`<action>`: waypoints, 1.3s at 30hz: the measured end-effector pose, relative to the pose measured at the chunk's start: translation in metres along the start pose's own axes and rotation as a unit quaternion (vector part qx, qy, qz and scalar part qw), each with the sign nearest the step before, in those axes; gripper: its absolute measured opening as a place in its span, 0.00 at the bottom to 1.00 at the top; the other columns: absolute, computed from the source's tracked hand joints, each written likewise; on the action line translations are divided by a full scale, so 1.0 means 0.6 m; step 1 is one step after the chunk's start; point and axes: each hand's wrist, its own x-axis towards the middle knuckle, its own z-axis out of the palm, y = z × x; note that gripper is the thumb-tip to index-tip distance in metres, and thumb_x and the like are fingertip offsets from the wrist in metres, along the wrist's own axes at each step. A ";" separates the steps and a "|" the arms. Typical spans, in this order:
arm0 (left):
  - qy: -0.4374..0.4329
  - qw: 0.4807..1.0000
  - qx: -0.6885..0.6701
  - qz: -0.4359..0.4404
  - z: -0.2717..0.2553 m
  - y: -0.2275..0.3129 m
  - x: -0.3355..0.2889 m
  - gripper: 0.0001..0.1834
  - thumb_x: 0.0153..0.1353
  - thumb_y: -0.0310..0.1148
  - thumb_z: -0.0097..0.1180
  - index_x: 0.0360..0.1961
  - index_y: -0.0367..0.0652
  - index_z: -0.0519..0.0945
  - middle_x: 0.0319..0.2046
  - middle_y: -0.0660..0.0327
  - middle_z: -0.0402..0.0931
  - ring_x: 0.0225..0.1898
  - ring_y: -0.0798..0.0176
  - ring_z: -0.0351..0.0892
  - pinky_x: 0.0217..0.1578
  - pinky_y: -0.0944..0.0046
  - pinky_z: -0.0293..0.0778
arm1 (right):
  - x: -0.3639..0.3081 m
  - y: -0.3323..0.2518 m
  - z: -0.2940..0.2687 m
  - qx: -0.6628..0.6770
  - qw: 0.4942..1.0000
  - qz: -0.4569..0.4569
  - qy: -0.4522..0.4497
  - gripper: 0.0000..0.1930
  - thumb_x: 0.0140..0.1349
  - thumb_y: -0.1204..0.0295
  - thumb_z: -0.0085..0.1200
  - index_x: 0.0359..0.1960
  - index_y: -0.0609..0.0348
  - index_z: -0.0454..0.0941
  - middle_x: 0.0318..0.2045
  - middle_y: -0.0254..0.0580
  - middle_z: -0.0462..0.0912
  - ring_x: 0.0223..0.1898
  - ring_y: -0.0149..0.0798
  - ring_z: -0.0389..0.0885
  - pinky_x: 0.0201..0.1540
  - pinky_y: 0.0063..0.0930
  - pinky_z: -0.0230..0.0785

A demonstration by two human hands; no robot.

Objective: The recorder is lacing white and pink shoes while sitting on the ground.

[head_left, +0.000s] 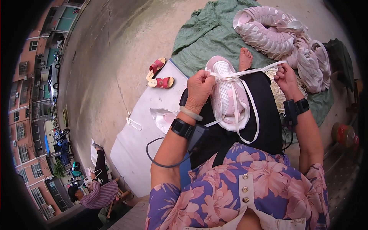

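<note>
**Flowered blouse before a pink-and-white shoe, with a white lace spanning it**

Nearest the camera, the blouse fills the lower edge; beyond it, the shoe rests on black cloth over the lap. Its long axis runs away from the body, the far end leaning slightly left. The left hand lies close along the shoe's left side, toward the far end; the right hand stands well apart on the other side. The left is thus the nearer hand, and the shoe lies to its right. Fingertips of the left hand are together, clamped on the lace beside the shoe; those of the right hand pinch its right stretch, which runs nearly straight, crosswise to the shoe's long axis. A slack length curves down over the black cloth.

Writing: small dark lettering marks the insoles of the red-strapped slippers, too small to read surely. A bottle at right carries a red label, blurred. No lettering can be made out on the shoe.
</note>
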 end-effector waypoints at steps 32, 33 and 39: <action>0.009 0.845 0.449 0.291 0.018 0.033 -0.050 0.14 0.53 0.35 0.55 0.39 0.41 0.71 0.22 0.56 0.70 0.25 0.51 0.75 0.24 0.57 0.72 | -0.119 0.033 0.130 -0.515 0.684 -0.482 -0.185 0.09 0.45 0.83 0.50 0.31 0.63 0.72 0.27 0.44 0.72 0.31 0.42 0.72 0.36 0.29 0.65; -0.015 0.846 0.452 0.282 0.012 0.034 -0.055 0.16 0.52 0.35 0.55 0.41 0.42 0.70 0.23 0.56 0.71 0.26 0.51 0.75 0.25 0.57 0.72 | -0.147 0.038 0.155 -0.523 0.665 -0.496 -0.198 0.08 0.44 0.83 0.51 0.28 0.62 0.71 0.26 0.44 0.71 0.33 0.45 0.72 0.37 0.31 0.64; -0.079 0.845 0.476 0.231 0.017 0.037 -0.051 0.15 0.52 0.32 0.52 0.40 0.39 0.70 0.24 0.50 0.74 0.28 0.48 0.77 0.26 0.54 0.72 | -0.210 0.094 0.215 -0.569 0.563 -0.519 -0.298 0.08 0.39 0.79 0.51 0.26 0.59 0.72 0.32 0.42 0.71 0.40 0.47 0.70 0.42 0.39 0.61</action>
